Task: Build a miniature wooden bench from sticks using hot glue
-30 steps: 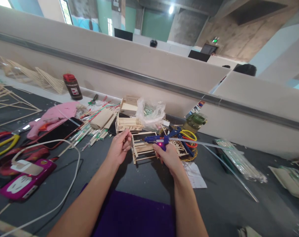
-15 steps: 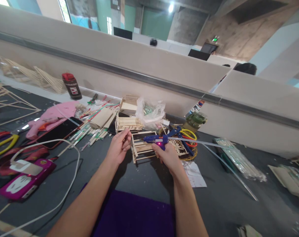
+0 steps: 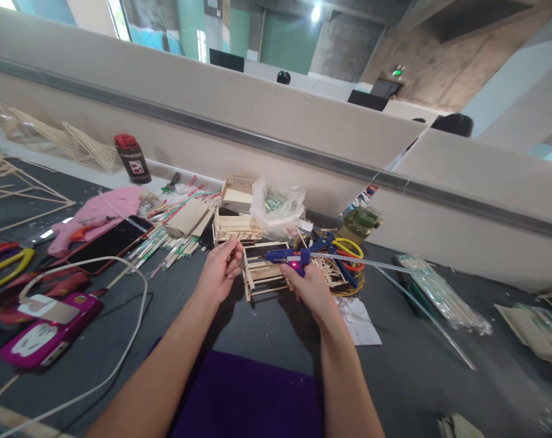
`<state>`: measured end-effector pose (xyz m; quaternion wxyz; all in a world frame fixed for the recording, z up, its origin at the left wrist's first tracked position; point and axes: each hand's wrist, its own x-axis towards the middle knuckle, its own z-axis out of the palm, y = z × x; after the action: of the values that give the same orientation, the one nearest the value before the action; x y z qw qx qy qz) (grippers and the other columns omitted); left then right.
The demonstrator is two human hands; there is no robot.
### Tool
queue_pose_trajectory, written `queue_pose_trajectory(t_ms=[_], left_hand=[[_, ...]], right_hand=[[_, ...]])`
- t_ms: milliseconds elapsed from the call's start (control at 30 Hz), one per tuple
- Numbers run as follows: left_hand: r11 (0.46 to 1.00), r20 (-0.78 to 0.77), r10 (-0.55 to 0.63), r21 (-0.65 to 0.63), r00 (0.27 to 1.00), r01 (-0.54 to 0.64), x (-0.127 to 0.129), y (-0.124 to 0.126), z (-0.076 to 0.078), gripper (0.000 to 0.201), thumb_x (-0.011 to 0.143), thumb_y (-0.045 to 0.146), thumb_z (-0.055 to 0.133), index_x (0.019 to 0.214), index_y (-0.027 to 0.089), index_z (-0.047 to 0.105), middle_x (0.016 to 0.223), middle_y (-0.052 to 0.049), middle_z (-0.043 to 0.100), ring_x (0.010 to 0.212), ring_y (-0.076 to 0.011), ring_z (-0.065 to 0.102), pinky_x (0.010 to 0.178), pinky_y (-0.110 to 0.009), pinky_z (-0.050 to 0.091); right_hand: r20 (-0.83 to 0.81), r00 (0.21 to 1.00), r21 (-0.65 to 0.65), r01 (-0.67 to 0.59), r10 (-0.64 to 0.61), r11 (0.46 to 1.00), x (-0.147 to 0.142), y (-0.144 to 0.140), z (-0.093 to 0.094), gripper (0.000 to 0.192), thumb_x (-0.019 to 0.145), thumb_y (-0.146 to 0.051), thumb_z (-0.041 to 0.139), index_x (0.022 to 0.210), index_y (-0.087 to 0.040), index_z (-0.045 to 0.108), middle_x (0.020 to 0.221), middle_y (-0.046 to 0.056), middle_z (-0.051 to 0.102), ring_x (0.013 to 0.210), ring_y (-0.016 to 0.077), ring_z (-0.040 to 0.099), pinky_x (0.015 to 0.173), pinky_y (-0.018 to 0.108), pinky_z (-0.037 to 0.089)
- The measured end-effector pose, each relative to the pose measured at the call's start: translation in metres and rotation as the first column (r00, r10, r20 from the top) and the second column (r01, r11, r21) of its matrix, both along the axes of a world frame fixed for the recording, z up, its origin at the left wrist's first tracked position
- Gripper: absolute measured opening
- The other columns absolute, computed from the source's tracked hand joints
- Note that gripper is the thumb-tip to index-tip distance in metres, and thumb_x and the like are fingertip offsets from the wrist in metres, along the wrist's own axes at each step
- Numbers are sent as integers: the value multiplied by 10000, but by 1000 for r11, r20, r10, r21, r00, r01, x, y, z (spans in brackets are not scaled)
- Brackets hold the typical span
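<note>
Two bare hands are seen at work over a small wooden stick frame (image 3: pixel 263 275) that stands on the dark surface (image 3: pixel 267 328). The right hand (image 3: pixel 309 289) is closed around a blue glue gun (image 3: pixel 289 258), whose red light is lit and whose nozzle is pointed left over the top of the frame; a long clear glue stick (image 3: pixel 371 263) is seen trailing out of its back toward the right. The left hand (image 3: pixel 220 272) is held at the frame's left end, with its fingertips pinched together at the top corner; what is pinched there cannot be told.

Just behind the frame, another stick-built box (image 3: pixel 236 227) and a crumpled clear plastic bag (image 3: pixel 277 208) are placed. To the right of the gun, scissors with yellow and red handles (image 3: pixel 348 252) are laid beside a green glass jar (image 3: pixel 360 222). A heap of loose sticks (image 3: pixel 173 234) is spread to the left, next to a black phone (image 3: pixel 112 242) and a pink sheet (image 3: pixel 100 212). Nearer the left edge, a magenta case (image 3: pixel 48 334) and a white cable (image 3: pixel 134 328) are found. A purple mat (image 3: pixel 248 395) is laid between the forearms.
</note>
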<state>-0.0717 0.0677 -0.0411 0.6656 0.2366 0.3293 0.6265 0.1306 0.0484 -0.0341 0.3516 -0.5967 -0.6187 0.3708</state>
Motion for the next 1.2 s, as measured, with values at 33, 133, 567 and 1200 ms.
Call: queue_pose_trajectory(t_ms=[33,133,567,1200], left_hand=[[1000,1,-1,3,1000,1,0,0,0,302,681,349,797,696,103,623,539,40,548,331,19,230,313,-118,182],[1000,4,-1,9,1000,1,0,0,0,307,679,353,798,694,101,624,535,41,546,329,20,226,311,-118,184],[1000,9,1,2,1000,-1,-1,1,-1,306,679,350,800,697,98,627,542,36,554,329,20,230,309,-116,183],[1000,4,12,-6,1000,-12,0,0,2,314,677,357,803,693,100,624,528,41,542,327,19,228,303,-116,190]], right_hand=[[12,1000,-4,-1,1,1000,0,0,0,434,822,-549,567,713,-143,676,433,-11,514,468,153,503,504,236,381],[32,999,3,-15,15,1000,1,1,-1,446,831,-542,560,797,-121,704,475,1,561,525,168,555,547,236,413],[31,999,29,-27,26,999,2,2,-1,437,840,-512,565,928,-110,714,551,21,630,595,187,604,596,241,442],[-12,999,-38,-39,38,999,2,0,3,385,814,-528,583,749,-156,660,418,-31,490,421,136,481,444,223,366]])
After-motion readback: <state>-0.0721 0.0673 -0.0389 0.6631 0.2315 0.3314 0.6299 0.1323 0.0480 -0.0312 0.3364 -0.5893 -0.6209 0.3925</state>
